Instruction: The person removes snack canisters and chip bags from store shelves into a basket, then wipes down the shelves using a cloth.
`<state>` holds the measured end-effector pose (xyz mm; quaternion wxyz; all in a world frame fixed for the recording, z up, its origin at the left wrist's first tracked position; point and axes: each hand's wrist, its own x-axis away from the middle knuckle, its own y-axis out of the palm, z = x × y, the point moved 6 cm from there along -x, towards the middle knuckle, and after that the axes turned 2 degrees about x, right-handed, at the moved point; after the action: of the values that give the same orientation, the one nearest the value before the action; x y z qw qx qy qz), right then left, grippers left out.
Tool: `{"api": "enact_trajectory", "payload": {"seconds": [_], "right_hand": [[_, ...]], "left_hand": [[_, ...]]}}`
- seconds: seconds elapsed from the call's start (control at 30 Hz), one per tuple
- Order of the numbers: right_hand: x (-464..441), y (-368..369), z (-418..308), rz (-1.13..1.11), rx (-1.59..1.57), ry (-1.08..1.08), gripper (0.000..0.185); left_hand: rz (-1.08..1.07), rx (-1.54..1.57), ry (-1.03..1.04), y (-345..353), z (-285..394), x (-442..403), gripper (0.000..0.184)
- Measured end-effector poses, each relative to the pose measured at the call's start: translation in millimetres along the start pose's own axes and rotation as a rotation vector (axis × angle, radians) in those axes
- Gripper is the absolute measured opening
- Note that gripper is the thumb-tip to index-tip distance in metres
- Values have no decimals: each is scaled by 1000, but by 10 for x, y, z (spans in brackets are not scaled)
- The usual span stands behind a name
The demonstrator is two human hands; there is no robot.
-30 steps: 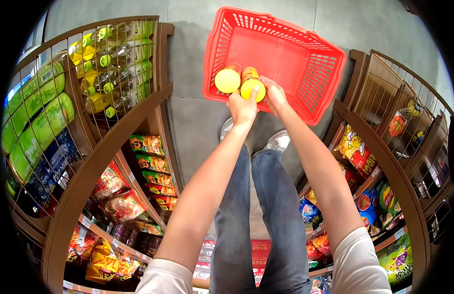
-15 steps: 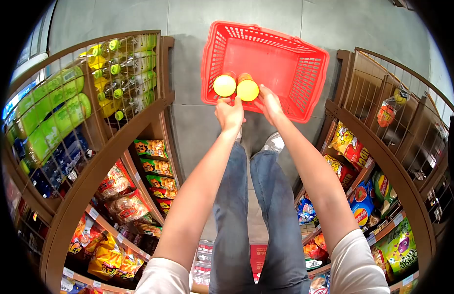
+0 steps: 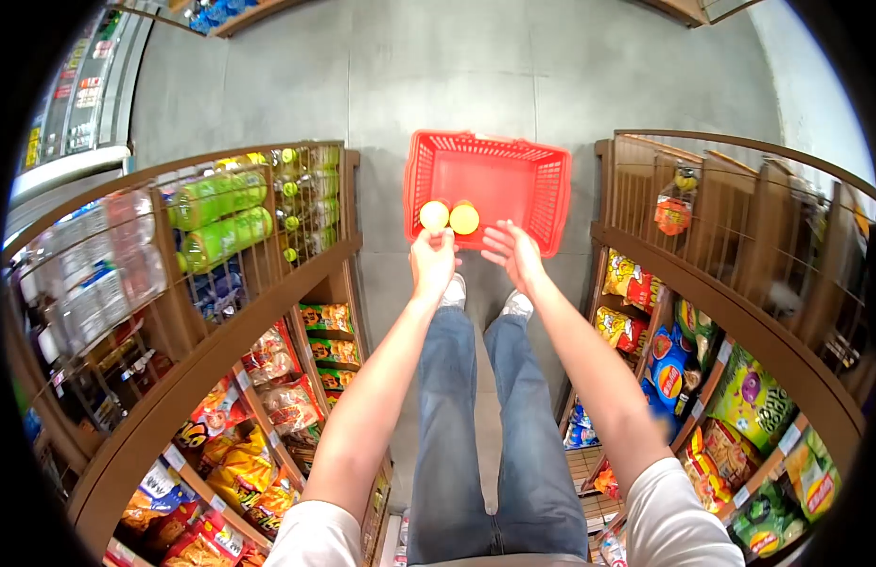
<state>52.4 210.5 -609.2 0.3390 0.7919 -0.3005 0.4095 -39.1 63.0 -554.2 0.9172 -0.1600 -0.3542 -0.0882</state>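
Note:
Two canisters with yellow lids stand side by side at the near left of a red shopping basket [image 3: 494, 175]. Glare whitens the lid of the left canister [image 3: 434, 215]; the right canister [image 3: 464, 218] looks plainer yellow. My left hand [image 3: 433, 265] is at the near basket rim, its fingers curled in against the left canister's near side, with a fingertip between the two lids. Over the rim to the right, my right hand [image 3: 515, 255] has its fingers spread and holds nothing, apart from the canisters.
The basket sits on the grey tile floor [image 3: 438, 76] just beyond my shoes [image 3: 516, 303]. Brown shelves with snack bags [image 3: 244, 468] flank my left, and more chip bags [image 3: 669, 364] fill the right side. Bottles [image 3: 305, 194] stand behind a wire rack at left.
My right hand has come away from the right canister and its fingers have spread. My left hand stays by the left canister. The view has shifted, so the basket appears smaller and lower.

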Motion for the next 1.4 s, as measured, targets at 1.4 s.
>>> {"api": "enact_trajectory", "payload": {"seconds": [1.4], "right_hand": [[7901,-449,-1452,1093,116,-1683,10]], "left_hand": [[-1692,51,508,991,3259,6254,17]]}}
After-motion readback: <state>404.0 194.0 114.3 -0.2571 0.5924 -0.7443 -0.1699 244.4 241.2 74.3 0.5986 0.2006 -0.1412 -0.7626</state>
